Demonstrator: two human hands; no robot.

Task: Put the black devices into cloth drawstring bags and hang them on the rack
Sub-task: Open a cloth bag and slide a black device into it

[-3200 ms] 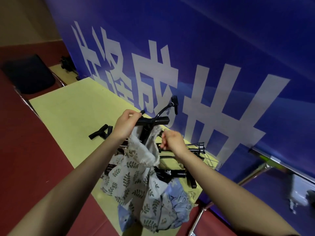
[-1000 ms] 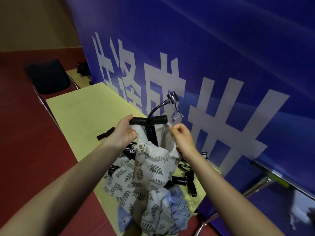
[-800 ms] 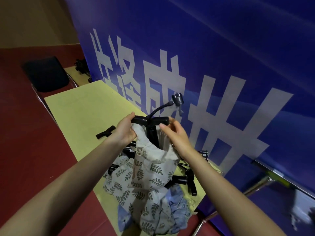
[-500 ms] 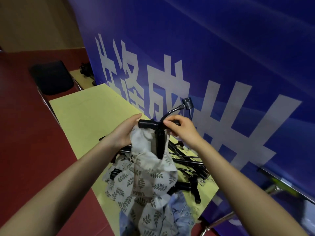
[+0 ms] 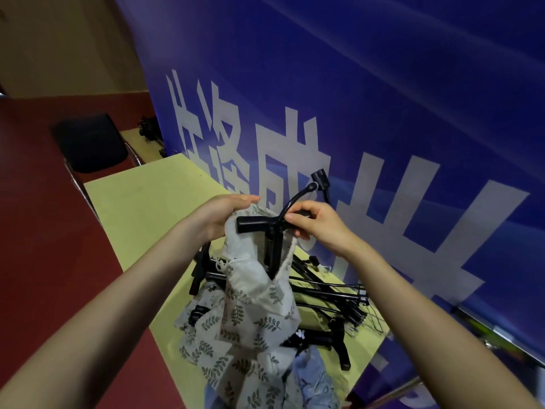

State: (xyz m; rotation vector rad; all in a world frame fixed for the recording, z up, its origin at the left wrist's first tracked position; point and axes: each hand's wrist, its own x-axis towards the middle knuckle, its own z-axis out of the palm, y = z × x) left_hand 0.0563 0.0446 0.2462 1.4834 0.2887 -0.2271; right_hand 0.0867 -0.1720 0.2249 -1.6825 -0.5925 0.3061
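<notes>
Over the table: both hands are up above a yellow table [image 5: 141, 202] pushed against a big blue banner [image 5: 368, 93] with white characters on it.
Left hand: the left hand [image 5: 224, 215] has its fingers curled around the rim of a leaf-print bag [image 5: 253, 293], bunching the cloth and holding the mouth open.
Right hand: the right hand [image 5: 317, 224] pinches the right end of the crossbar on a black T-shaped device [image 5: 267, 227], thumb and fingers closed on it.
Device: it stands upright with its stem down inside the bag mouth, the crossbar above the rim. A curved neck with a small head sticks up from the top toward the banner.
Bag: it hangs from the left hand, the lower part slumped onto a heap of cloth near the table edge, with a light blue bag [image 5: 312, 376] poking out underneath.
Rest of the pile: more black devices [image 5: 330, 293] lie tangled flat on the table behind and right of the bag, thin rods and cords mixed in.
Background: a dark chair [image 5: 88, 143] sits well off to the left on the red floor [image 5: 44, 246].
</notes>
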